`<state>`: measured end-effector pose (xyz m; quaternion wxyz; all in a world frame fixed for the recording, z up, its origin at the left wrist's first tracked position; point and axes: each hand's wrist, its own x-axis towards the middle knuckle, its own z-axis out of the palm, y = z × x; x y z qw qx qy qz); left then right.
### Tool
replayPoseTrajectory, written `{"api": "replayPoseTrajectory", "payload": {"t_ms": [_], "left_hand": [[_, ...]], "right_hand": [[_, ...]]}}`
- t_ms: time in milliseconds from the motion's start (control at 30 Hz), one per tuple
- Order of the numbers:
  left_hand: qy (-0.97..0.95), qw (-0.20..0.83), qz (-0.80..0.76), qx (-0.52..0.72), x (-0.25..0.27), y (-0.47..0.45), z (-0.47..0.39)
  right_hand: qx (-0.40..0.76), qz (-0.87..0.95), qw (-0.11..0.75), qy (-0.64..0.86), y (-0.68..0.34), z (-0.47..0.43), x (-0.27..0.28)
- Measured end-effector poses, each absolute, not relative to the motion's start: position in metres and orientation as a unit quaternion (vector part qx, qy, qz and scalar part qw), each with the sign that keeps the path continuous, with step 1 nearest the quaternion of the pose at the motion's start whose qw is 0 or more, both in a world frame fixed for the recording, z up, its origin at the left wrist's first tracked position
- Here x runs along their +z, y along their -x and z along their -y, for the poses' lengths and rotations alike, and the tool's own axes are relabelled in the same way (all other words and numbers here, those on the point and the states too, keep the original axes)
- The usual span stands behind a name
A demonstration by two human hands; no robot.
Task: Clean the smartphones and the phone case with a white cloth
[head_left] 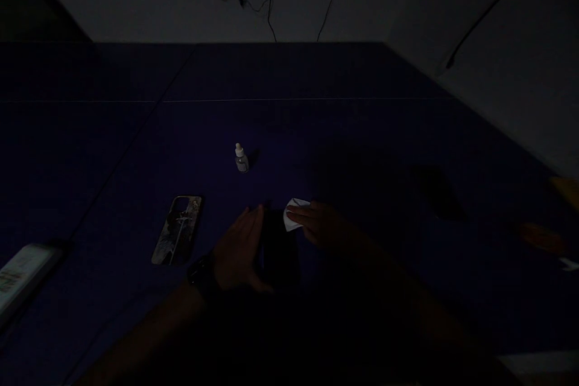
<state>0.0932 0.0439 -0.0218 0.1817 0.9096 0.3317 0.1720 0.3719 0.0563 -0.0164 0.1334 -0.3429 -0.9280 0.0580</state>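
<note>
Dim blue table point(316, 132), left hand point(237, 247) flat, fingers extended beside a dark phone point(279, 250), right hand point(323, 223) pinching a white cloth point(293, 217), dropper bottle point(241, 158) farther off, phone case point(177, 229) left.

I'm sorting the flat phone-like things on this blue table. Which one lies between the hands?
The dark flat phone, between left hand and right hand holding a white cloth; the patterned phone case lies apart, leftward.

Dark blue table point(353, 132) with dropper bottle point(241, 158), phone case point(178, 230), dark phone point(280, 248), white cloth point(293, 215).
</note>
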Motion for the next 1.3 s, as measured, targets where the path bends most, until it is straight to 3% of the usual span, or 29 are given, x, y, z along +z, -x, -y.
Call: {"api": "replayPoseTrajectory", "payload": {"t_ms": [333,633,800,1000,1133,1300], "left_hand": [[-0.901,0.224,-0.333,0.165,-0.014,-0.093,-0.044],[-0.903,0.215,-0.337,0.16,-0.016,-0.094,-0.046],[-0.899,0.223,-0.342,0.16,-0.014,-0.095,-0.045],[-0.903,0.201,-0.344,0.161,-0.014,-0.096,-0.045],[-0.903,0.202,-0.345,0.157,-0.015,-0.096,-0.045],[-0.906,0.202,-0.337,0.16,-0.016,-0.096,-0.044]], "right_hand": [[0.084,0.934,0.136,0.318,-0.354,-0.052,-0.014],[0.124,0.936,0.101,0.312,-0.36,-0.045,-0.01],[0.107,0.912,0.109,0.38,-0.366,-0.052,-0.01],[0.127,0.932,0.089,0.329,-0.358,-0.044,-0.012],[0.111,0.914,0.115,0.374,-0.363,-0.049,-0.011],[0.15,0.928,0.124,0.316,-0.369,-0.045,-0.011]]}}
